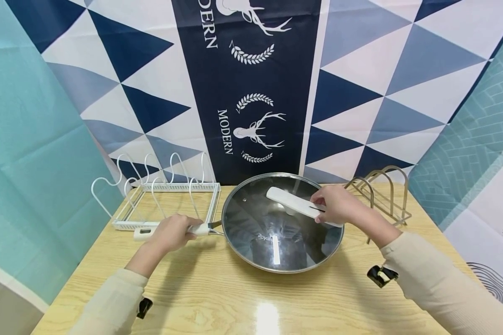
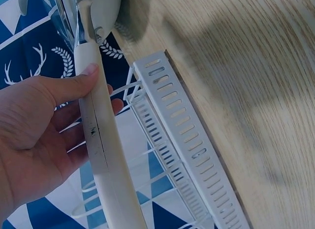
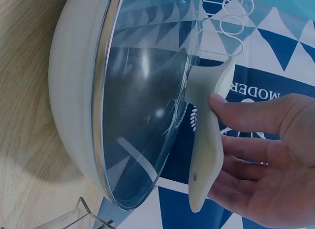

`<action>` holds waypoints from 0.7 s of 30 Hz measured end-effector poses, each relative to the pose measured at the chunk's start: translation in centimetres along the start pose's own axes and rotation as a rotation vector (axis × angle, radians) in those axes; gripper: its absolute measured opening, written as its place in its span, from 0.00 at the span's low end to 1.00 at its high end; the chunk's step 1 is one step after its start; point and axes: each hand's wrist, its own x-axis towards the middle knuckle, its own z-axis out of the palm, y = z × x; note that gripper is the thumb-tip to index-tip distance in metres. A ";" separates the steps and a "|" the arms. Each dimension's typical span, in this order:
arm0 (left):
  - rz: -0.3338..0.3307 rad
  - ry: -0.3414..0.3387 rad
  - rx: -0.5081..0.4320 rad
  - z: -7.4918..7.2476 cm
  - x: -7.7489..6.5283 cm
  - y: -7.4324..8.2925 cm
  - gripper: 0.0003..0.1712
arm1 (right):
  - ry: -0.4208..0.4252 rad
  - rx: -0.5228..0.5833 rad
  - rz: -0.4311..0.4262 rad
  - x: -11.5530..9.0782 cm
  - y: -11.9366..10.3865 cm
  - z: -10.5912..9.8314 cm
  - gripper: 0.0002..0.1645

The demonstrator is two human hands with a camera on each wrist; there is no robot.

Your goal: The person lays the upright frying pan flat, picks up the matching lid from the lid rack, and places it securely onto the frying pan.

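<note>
A white wok (image 3: 74, 91) with a glass lid (image 1: 260, 251) on it is at the middle of the table. My left hand (image 1: 173, 232) grips the wok's long white handle (image 2: 101, 125), thumb on one side and fingertips showing on the other. At the lid's top is a long white lid handle (image 1: 293, 202). My right hand (image 1: 337, 204) holds that lid handle near its right end, the thumb on one side and the fingers on the other in the right wrist view. The wok's body is mostly hidden under the lid in the head view.
A white wire rack (image 1: 167, 186) stands at the back left, close to the wok handle. At the back right is a bronze-coloured wire rack (image 1: 391, 209), near my right forearm. Patterned cloth (image 1: 360, 102) hangs behind the wooden table (image 1: 218, 298).
</note>
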 end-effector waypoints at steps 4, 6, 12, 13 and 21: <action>-0.004 -0.001 -0.003 0.1 0.0 0.0 0.19 | 0.000 -0.003 -0.005 0.0 0.1 0.1 0.22; -0.009 -0.006 -0.007 0.0 0.1 0.1 0.19 | 0.005 -0.002 -0.006 0.0 0.1 0.1 0.22; -0.003 -0.053 -0.052 -0.1 0.4 -0.3 0.20 | 0.062 0.038 -0.045 -0.8 0.5 0.4 0.23; -0.003 -0.061 -0.066 -0.1 0.4 -0.4 0.20 | 0.074 0.047 -0.052 -0.9 0.6 0.5 0.23; 0.016 0.049 -0.058 0.0 -0.2 -0.6 0.22 | 0.255 0.086 0.010 -2.9 1.9 -0.2 0.26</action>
